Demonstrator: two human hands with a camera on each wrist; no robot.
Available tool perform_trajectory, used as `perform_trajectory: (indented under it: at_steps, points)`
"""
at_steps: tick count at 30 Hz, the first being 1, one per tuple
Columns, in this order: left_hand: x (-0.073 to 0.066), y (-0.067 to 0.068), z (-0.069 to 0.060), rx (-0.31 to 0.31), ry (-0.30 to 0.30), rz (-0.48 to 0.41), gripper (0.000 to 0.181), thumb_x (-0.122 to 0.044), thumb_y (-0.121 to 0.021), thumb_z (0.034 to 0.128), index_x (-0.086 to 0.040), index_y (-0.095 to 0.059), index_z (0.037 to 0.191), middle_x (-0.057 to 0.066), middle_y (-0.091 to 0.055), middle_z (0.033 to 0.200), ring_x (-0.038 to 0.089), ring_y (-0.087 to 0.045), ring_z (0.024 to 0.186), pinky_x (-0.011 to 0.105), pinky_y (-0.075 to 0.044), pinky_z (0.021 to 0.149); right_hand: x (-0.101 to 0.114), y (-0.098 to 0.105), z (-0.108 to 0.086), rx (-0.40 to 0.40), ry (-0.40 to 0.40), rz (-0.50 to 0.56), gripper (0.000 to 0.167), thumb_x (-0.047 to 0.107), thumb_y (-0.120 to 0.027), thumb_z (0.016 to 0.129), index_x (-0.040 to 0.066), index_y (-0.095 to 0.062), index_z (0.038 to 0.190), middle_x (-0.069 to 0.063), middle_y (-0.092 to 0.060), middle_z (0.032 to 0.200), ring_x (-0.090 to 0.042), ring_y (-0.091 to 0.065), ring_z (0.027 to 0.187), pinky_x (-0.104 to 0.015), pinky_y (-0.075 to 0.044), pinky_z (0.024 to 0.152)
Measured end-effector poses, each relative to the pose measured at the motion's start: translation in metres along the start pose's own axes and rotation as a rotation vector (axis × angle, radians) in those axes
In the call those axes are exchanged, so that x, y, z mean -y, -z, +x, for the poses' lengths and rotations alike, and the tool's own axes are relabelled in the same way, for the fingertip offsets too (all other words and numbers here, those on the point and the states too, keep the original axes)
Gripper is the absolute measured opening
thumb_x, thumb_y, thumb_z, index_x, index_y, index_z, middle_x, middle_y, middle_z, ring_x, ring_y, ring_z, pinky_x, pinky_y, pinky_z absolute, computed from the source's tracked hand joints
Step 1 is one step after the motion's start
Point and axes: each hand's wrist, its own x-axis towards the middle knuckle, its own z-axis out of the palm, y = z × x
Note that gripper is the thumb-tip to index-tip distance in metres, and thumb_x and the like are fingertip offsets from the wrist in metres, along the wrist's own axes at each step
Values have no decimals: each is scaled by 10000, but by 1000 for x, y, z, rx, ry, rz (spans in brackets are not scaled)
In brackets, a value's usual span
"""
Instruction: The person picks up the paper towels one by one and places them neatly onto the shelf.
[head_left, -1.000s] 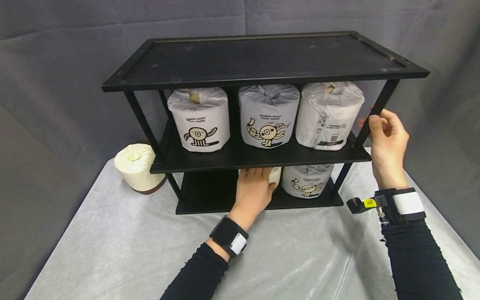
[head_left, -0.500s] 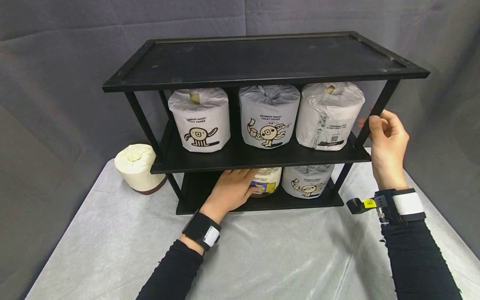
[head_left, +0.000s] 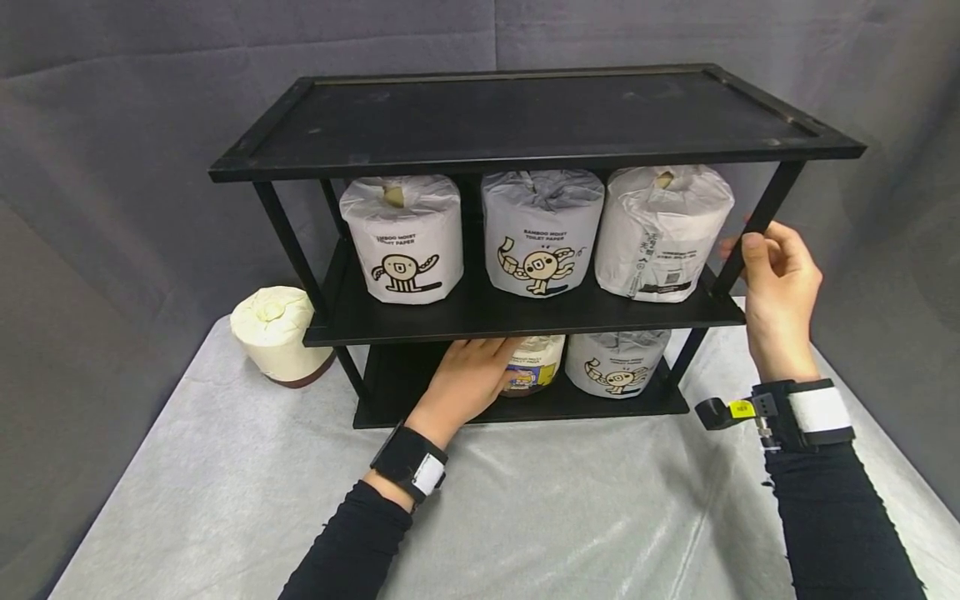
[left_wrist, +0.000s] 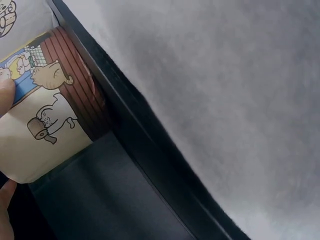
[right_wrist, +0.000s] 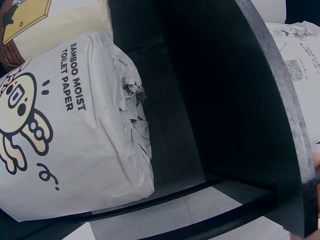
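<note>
On the lower tier of a black two-tier shelf rack (head_left: pixel 525 331), my left hand (head_left: pixel 463 385) holds a cream toilet roll (head_left: pixel 536 365) with a cartoon print. Its thumb (left_wrist: pixel 5 94) lies against the printed front in the left wrist view, and a finger shows at the roll's side; the other fingers are partly hidden under the middle shelf. A white-wrapped toilet roll (head_left: pixel 617 364) stands just right of it, lettered "BAMBOO MOIST TOILET PAPER" in the right wrist view. My right hand (head_left: pixel 782 292) grips the rack's front right post (head_left: pixel 756 221), thumb in front and fingers behind.
Three white toilet rolls stand on the upper tier: left (head_left: pixel 405 242), middle (head_left: pixel 542 237) and right (head_left: pixel 663 237). Another cream roll with a brown base (head_left: pixel 277 333) stands on the pale cloth (head_left: pixel 570 500), left of the rack. Grey fabric (head_left: pixel 420 42) hangs behind.
My left hand has shifted left from in front of the cream roll, so more of its printed front shows. Over the last half second it is nearly still. My right hand stays on the post.
</note>
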Motion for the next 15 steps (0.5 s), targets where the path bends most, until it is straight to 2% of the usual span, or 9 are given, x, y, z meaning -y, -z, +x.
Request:
perform_trajectory:
  at_steps: [3,10,15]
  points:
    - [-2,-1,0,-9,8,-1,610,-416,-659,946,-161,-464,1466,49,-527,1425,223,-505,1288,413,-451,1005,0,1,0,-1,0,5,237,119,-744,889,22,-700,1100,-88,-690,842,-181,-651,806,-288,-460,870]
    - [-7,-2,0,-24,28,4,601,-429,-662,941,-147,-494,1445,47,-540,1400,216,-514,1262,396,-473,949,-1,2,-1,1,17,8,249,124,-746,892,12,-701,1110,-92,-690,838,-184,-639,812,-287,-458,847]
    - [-5,1,-3,12,13,5,616,-414,-649,955,-155,-453,1478,49,-493,1457,218,-450,1334,405,-402,1058,-2,0,0,12,14,16,252,136,-743,893,9,-698,1106,-89,-691,838,-187,-645,814,-285,-468,860]
